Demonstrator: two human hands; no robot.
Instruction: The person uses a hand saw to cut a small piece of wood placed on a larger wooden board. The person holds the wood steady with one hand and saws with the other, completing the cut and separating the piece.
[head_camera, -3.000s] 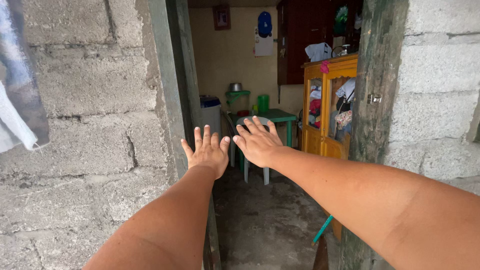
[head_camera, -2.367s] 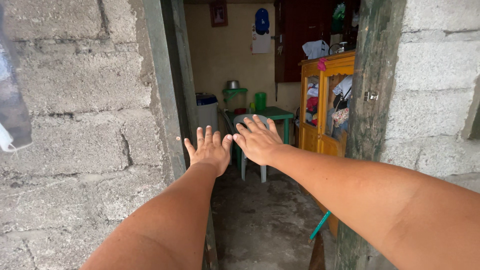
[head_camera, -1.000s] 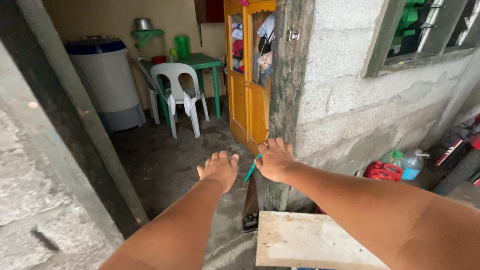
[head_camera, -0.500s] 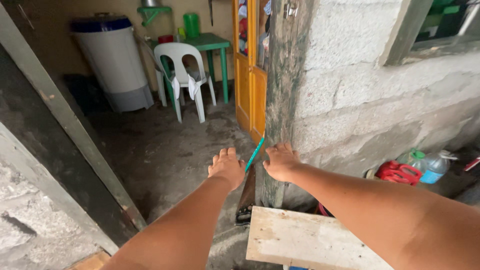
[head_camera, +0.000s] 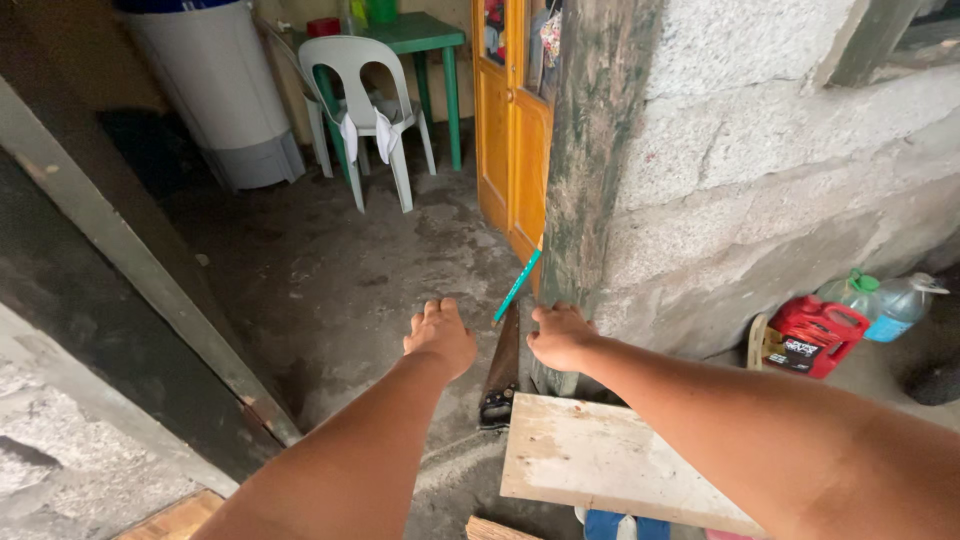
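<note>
a pale wooden board (head_camera: 610, 460) lay nearest, right of centre. beyond it my left hand (head_camera: 440, 335) and right hand (head_camera: 560, 335) reached out empty, fingers curled downward, flanking a handsaw (head_camera: 502, 370) leaning at the doorpost (head_camera: 590, 160). farther off stood a white plastic chair (head_camera: 370, 100).

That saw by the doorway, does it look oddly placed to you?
Somewhat. The hand saw stands on its handle, blade leaning against the weathered door post, between the left hand and right hand. Neither hand holds it.
</note>
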